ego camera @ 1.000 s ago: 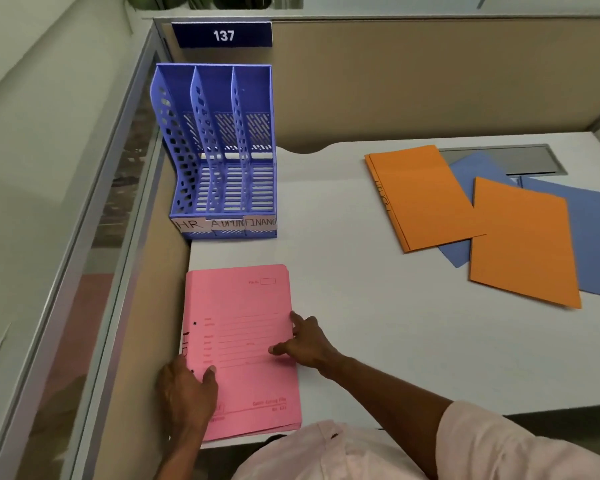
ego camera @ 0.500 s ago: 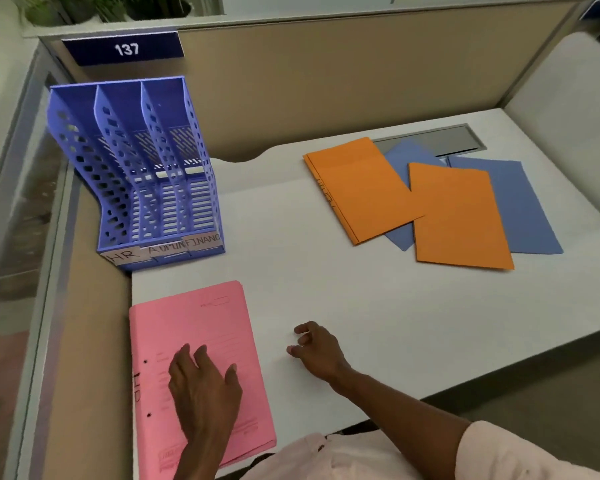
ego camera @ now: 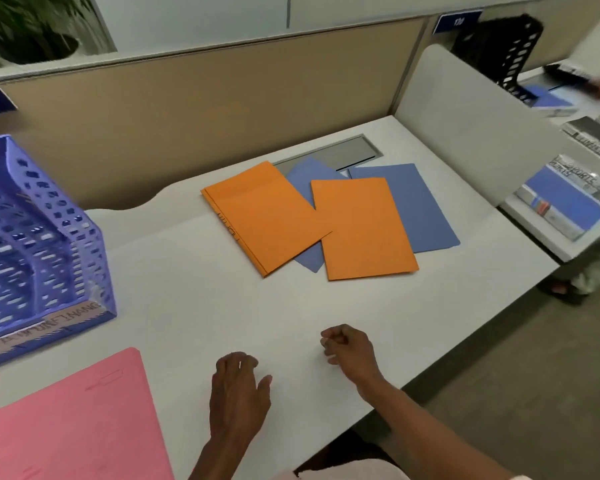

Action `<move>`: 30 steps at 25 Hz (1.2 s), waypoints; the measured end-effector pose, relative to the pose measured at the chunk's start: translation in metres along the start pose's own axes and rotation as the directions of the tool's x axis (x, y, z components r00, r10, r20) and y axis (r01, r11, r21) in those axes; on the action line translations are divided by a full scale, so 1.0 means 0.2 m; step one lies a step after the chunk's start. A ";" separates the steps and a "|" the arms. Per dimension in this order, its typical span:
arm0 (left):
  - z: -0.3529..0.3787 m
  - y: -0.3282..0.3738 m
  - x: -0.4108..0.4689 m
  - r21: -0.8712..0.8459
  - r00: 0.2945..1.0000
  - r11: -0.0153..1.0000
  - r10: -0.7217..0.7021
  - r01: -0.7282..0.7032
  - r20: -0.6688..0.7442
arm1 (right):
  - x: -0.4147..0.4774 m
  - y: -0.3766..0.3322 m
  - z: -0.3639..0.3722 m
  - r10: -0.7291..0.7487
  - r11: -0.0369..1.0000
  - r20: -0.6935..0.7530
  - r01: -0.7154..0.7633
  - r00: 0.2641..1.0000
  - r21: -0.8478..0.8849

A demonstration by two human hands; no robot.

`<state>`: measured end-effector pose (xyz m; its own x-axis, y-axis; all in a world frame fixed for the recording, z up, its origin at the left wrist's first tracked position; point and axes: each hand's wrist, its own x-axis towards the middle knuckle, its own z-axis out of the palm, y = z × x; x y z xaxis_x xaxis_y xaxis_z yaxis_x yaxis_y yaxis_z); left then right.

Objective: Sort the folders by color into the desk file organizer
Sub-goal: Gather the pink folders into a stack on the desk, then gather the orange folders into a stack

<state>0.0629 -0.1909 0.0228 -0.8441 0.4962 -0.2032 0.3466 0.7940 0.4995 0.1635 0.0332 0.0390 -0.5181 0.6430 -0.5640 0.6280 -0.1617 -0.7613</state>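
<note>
Key relation: the orange folder [ego camera: 364, 226] nearest the hands lies far of and slightly right of the R hand [ego camera: 349, 348], well apart, w/ bare bench [ego camera: 187, 289] between. Its long axis runs approx near-to-far, leaning a bit right at the near end, so a short edge faces the R hand. R hand is the nearer one to that pile. L hand [ego camera: 238, 389] sits further left and nearer the bench's front edge.

R hand fingers [ego camera: 329, 341] are curled in under the palm and hold nothing; the knuckles look to be touching the bench. L hand fingers [ego camera: 238, 362] are relaxed and spread a little, palm down, holding nothing. Can't tell if they touch the surface or hang just above.

Second orange folder [ego camera: 267, 216] lies left of the first, long axis diagonal from far-left to near-right, spine on its left side. Its right corner seems to lap over the first one's edge. Two blue folders [ego camera: 416, 206] are partly under both, on the far right side.

Pink folder [ego camera: 73, 420] lies flat at the near-left corner, left of the L hand, not touching it, so L hand is nearer for that one.

File organizer [ego camera: 39, 244] stands at the left, far of the pink folder. It's blurred, and no folder is seen standing in it, so sorting looks barely begun. Any folder from the pile has to travel left across the bench.
</note>
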 end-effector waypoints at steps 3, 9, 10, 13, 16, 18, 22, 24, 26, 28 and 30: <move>0.10 0.29 0.16 -0.082 0.998 0.996 -0.022 0.027 0.066 | 0.18 -0.01 -0.29 0.011 1.000 -0.056 -0.010 0.998 0.012; 0.28 0.75 0.58 -0.175 0.978 0.976 -0.098 0.130 0.183 | 0.60 -0.04 -0.74 -0.020 0.995 -0.203 0.000 0.979 -0.101; 0.30 0.80 0.66 -0.187 0.976 0.972 -0.111 0.146 0.186 | 0.68 -0.05 -0.79 -0.059 0.987 -0.249 0.019 0.967 -0.162; 0.34 0.97 0.88 -0.223 0.967 0.956 -0.141 0.188 0.211 | 0.90 -0.09 -0.94 -0.138 0.974 -0.369 0.059 0.919 -0.217; 0.36 1.09 1.03 -0.233 0.949 0.943 -0.172 0.236 0.265 | 1.05 -0.11 -1.04 -0.114 0.986 -0.426 0.052 0.898 -0.156; 0.37 1.13 1.09 -0.267 0.938 0.921 -0.207 0.282 0.277 | 1.12 -0.11 -1.08 -0.092 0.990 -0.402 0.042 0.911 -0.133; 0.37 1.19 1.14 -0.398 0.904 0.832 -0.256 0.386 0.342 | 1.18 -0.10 -1.11 -0.043 0.991 -0.277 0.007 0.960 -0.132; 0.47 1.11 1.21 -0.421 0.902 0.818 -0.252 0.392 0.351 | 1.20 -0.10 -1.11 -0.054 0.989 -0.228 0.021 0.972 -0.145; 0.48 1.12 1.23 -0.434 0.893 0.799 -0.268 0.416 0.363 | 1.20 -0.08 -1.12 -0.058 0.993 -0.217 0.033 0.974 -0.116; 0.42 1.21 1.20 -0.488 0.879 0.744 -0.289 0.456 0.380 | 1.20 -0.06 -1.14 -0.063 0.994 -0.254 0.037 0.965 -0.106; 0.36 1.29 1.15 -0.522 0.870 0.711 -0.277 0.472 0.408 | 1.16 -0.04 -1.18 -0.052 0.997 -0.262 0.037 0.964 -0.062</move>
<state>-0.0132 0.1544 0.0453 -0.6631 0.3549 -0.6590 -0.3654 0.6148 0.6989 0.1756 0.3605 -0.0101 -0.3799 0.8243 -0.4197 0.6432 -0.0907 -0.7603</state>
